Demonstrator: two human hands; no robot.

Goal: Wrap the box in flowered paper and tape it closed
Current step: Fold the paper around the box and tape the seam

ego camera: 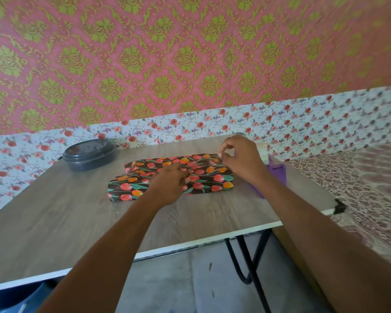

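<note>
Both hands are on the parcel. The left hand (169,182) sits at its middle, fingers curled down and gripping a fold of the flowered paper (127,188) along the top. The right hand (240,158) reaches further out to the far right edge, thumb and forefinger pinched together on the paper there. Whether a strip of tape lies between those fingertips is too small to tell.

The box (203,177) itself is fully covered by the dark tulip print. It lies flat on the surface (77,222), straight ahead of the person, with its long axis running left to right and the right end angled slightly away. The left hand is the nearer one and holds the centre. The right hand works the far corner, so the seam between them looks like the place where tape has to go.

A purple tape dispenser (278,175) stands just beside the parcel's right end, behind the right wrist, so that hand is better placed to reach it. A dark lidded container (88,154) rests well apart at the back left.
</note>
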